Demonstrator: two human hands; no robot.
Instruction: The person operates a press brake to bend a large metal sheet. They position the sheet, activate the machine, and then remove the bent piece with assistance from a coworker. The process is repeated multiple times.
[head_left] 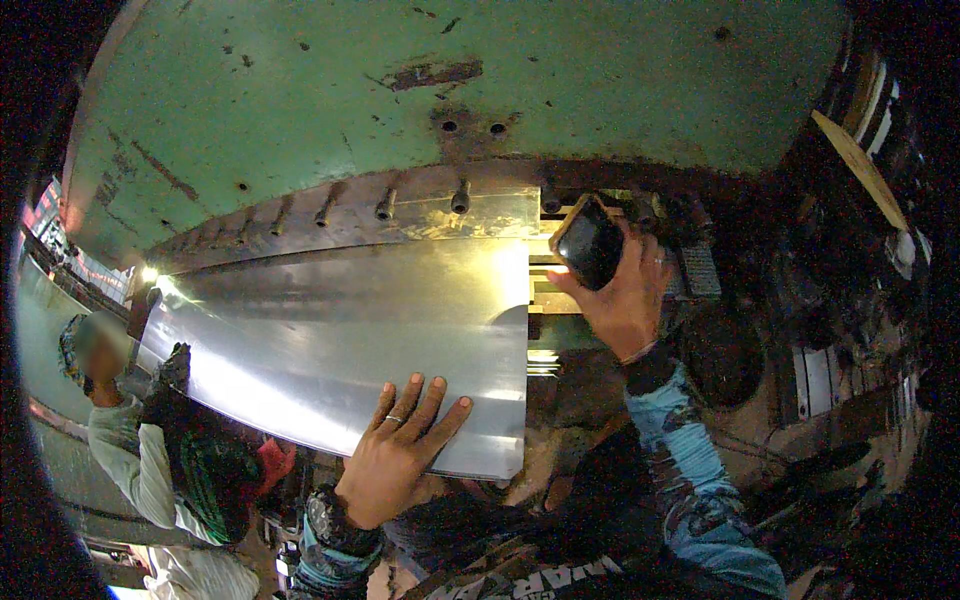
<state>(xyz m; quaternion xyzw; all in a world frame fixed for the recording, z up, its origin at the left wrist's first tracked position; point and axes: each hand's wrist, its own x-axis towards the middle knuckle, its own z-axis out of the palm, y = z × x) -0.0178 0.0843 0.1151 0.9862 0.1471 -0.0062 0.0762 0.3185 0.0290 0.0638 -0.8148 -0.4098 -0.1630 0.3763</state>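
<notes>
A large shiny metal sheet (350,340) lies in front of me, its far edge under the dark bolted bar of a green machine. My left hand (395,455) rests on the sheet near its close edge, fingers spread. Past the sheet's right end, my right hand (630,295) grips a dark, glossy smartphone (590,243) between thumb and fingers. Bright light shows beside the phone's lower edge, and a yellowish glow falls on the sheet's right end. At the left end, a co-worker's dark-gloved hand (176,368) is at the sheet's edge.
The machine's green plate (600,80) spans the top. Its bar (420,215) carries a row of bolts. A co-worker in a pale long-sleeved top (125,450) stands at left. A wooden strip (858,165) leans at far right, above dark clutter and a round dark object (720,355).
</notes>
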